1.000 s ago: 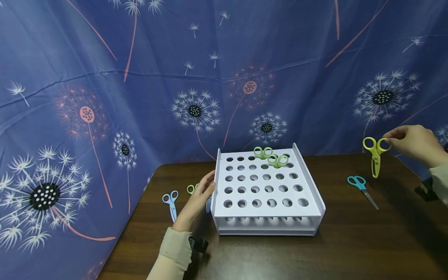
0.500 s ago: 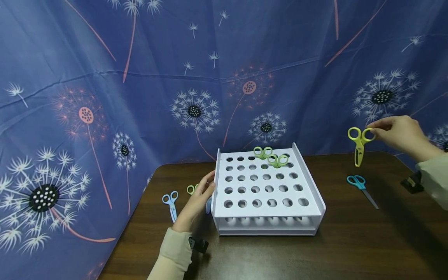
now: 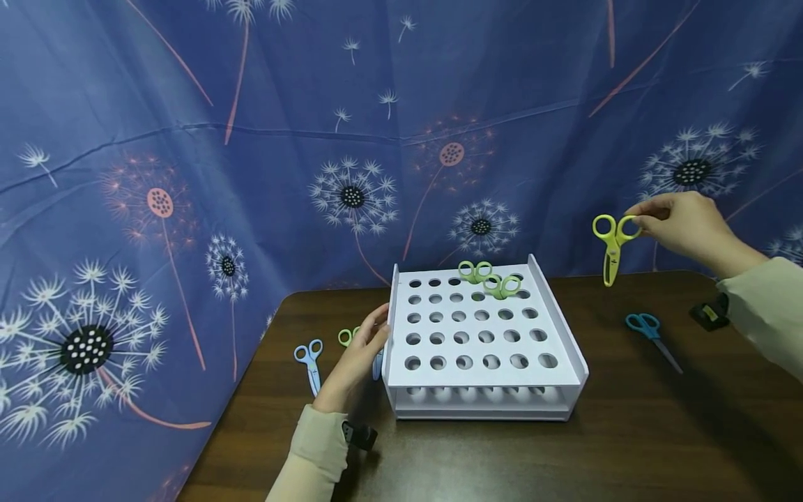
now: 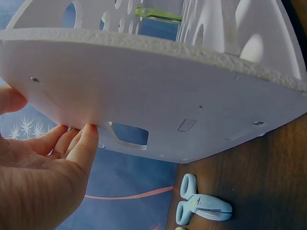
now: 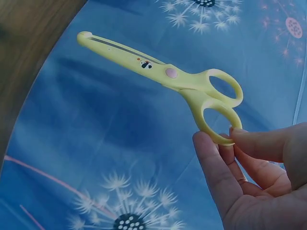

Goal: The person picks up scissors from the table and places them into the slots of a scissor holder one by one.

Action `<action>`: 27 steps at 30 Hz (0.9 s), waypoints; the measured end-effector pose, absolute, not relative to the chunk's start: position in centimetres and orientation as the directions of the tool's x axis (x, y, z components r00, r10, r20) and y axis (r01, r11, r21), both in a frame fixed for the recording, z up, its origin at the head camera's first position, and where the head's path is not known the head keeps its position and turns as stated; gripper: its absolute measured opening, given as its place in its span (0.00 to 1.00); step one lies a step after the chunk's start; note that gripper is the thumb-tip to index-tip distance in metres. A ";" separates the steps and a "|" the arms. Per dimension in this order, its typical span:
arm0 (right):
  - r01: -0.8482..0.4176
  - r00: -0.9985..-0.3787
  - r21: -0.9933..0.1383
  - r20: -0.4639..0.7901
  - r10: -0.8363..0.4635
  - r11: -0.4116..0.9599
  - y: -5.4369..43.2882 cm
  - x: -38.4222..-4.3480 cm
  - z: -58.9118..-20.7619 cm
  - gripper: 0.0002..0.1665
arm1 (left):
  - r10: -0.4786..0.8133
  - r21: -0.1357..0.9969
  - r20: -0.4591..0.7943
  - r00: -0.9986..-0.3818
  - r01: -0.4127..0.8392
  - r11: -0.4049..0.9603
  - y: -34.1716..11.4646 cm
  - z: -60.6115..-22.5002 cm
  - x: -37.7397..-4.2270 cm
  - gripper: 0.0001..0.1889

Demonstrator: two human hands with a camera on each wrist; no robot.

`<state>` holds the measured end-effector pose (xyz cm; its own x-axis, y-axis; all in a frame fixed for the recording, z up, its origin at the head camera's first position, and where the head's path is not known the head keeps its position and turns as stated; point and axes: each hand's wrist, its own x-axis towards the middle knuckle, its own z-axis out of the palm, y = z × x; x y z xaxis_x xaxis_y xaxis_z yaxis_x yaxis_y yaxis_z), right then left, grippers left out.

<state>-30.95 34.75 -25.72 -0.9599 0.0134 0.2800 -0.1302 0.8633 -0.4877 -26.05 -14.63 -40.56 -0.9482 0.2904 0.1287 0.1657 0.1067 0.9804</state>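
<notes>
A white rack (image 3: 477, 377) with rows of round holes stands on the table in the head view. Two green scissors, one farther back (image 3: 475, 277) and one nearer (image 3: 500, 291), sit blades-down in its holes, handles up. My left hand (image 3: 356, 355) rests against the rack's left side; the left wrist view shows thumb and fingertips touching the panel (image 4: 129, 91). Over the table's right part, my right hand (image 3: 684, 226) pinches one handle ring of yellow scissors (image 3: 611, 254), blades hanging down. In the right wrist view, thumb and fingers hold that ring, with the blades (image 5: 129, 60) closed.
Teal-handled scissors (image 3: 646, 328) lie right of the rack. On the left lie light blue scissors (image 3: 311, 366), green scissors (image 3: 345, 338) partly behind my left hand, and another blue pair (image 3: 378, 366) against the rack. A blue dandelion-print cloth (image 3: 270, 174) hangs behind the table.
My right hand has moved left and upward with the yellow scissors, toward the rack. The left hand and the rack stay in place; the view shifts slightly.
</notes>
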 end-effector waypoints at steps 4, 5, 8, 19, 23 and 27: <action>-0.145 -0.960 -0.497 0.281 0.001 0.856 33.8 -31.2 -25.4 0.21 | 0.285 0.979 0.130 -0.950 0.169 0.116 -14.6 -40.6 -26.1 0.27; -0.147 -0.960 -0.499 0.281 -0.001 0.854 33.6 -31.3 -25.4 0.21 | 0.283 0.979 0.129 -0.950 0.168 0.117 -14.6 -40.6 -26.1 0.27; -0.151 -0.962 -0.511 0.274 -0.006 0.846 33.2 -31.5 -25.3 0.22 | 0.277 0.981 0.118 -0.954 0.155 0.114 -14.6 -40.6 -26.1 0.27; -0.187 -0.960 -0.510 0.277 -0.045 0.839 31.5 -32.3 -25.3 0.21 | 0.256 0.985 0.091 -0.962 0.125 0.122 -14.6 -40.5 -26.2 0.27; -0.195 -0.957 -0.506 0.287 -0.049 0.840 30.9 -32.5 -25.3 0.20 | 0.269 0.980 0.117 -0.956 0.155 0.123 -14.5 -40.5 -26.2 0.27; -0.207 -0.952 -0.508 0.303 -0.052 0.836 30.2 -32.7 -25.2 0.19 | 0.276 0.980 0.125 -0.953 0.162 0.115 -14.5 -40.5 -26.2 0.27</action>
<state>-32.74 30.21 -25.16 -0.9516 -0.0517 0.3030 -0.2072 0.8360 -0.5082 -26.23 -14.47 -40.52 -0.9531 0.2758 0.1249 0.1618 0.1152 0.9801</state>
